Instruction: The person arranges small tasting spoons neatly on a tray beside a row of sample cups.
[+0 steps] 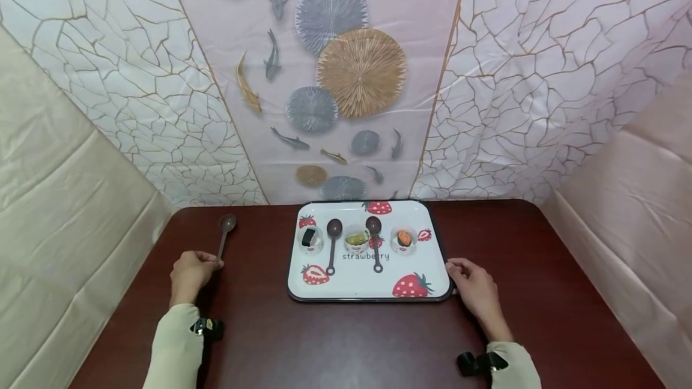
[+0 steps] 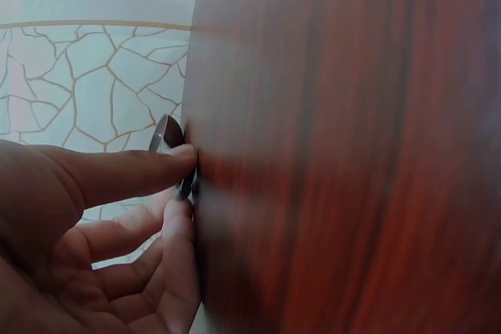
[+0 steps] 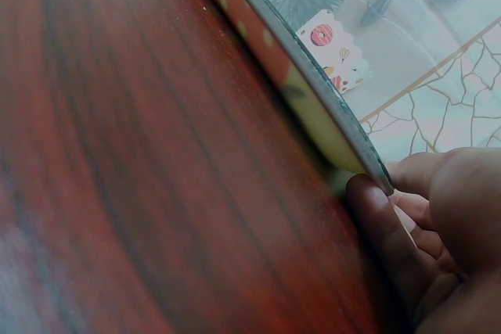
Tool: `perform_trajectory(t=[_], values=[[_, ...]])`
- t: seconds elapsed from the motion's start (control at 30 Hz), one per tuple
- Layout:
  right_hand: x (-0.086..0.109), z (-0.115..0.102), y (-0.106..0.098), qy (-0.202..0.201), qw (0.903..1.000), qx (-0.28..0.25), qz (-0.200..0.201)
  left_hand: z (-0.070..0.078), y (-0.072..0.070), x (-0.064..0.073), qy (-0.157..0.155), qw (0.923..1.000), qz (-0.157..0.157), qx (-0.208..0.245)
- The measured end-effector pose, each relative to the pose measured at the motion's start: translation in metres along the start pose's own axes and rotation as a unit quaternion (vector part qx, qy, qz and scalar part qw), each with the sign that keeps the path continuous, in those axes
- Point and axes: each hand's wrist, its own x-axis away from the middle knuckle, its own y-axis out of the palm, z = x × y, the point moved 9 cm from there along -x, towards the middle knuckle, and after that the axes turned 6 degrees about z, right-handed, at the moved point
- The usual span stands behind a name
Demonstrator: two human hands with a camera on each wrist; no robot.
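Observation:
My left hand [image 1: 189,275] pinches the handle end of a dark brown measuring spoon [image 1: 222,242] at the table's left side. In the left wrist view the spoon's bowl [image 2: 167,132] shows beyond the thumb, close to the table top. My right hand [image 1: 477,286] grips the right rim of a white strawberry-print tray [image 1: 346,287] with a dark edge. The right wrist view shows a fingertip [image 3: 372,197] against the outer side under the rim, with another finger over it. Two more brown spoons, one left [image 1: 332,248] and one right [image 1: 375,245], lie on the tray, bowls away from me.
Three small patterned cups stand on the tray: one with a black-and-white sushi piece [image 1: 309,238], one with a yellow-green piece [image 1: 357,239], one with an orange-topped piece [image 1: 404,239]. The dark wooden table [image 1: 346,341] meets a patterned cloth backdrop [image 1: 359,71] behind.

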Motion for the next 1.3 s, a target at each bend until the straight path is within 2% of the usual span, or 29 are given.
perform_trajectory(t=[0.27,0.4,0.57,0.67,0.77,1.03,1.3], values=[[0.000,0.001,-0.002,0.004,1.0000,0.001,0.004,-0.003,-0.006,0.002,0.007,0.9999,-0.002,0.011],[0.001,0.001,0.002,0.006,1.0000,-0.005,-0.002,-0.012,-0.007,0.005,-0.003,0.9987,-0.013,0.050],[0.001,0.002,0.000,0.006,1.0000,-0.001,0.002,-0.010,-0.004,0.004,0.002,0.9938,-0.033,0.106],[0.001,0.001,-0.001,0.004,1.0000,0.001,0.001,-0.009,-0.001,0.003,-0.002,0.9916,-0.040,0.122],[0.001,0.001,-0.001,0.006,1.0000,-0.001,-0.002,-0.010,0.001,0.002,-0.009,0.9903,-0.044,0.131],[0.001,0.000,0.001,0.008,0.9999,-0.005,-0.004,-0.005,0.002,0.004,-0.001,0.9871,-0.057,0.149],[0.000,-0.002,-0.001,0.005,1.0000,-0.003,0.003,0.002,-0.002,0.009,0.010,0.9887,-0.052,0.140]])
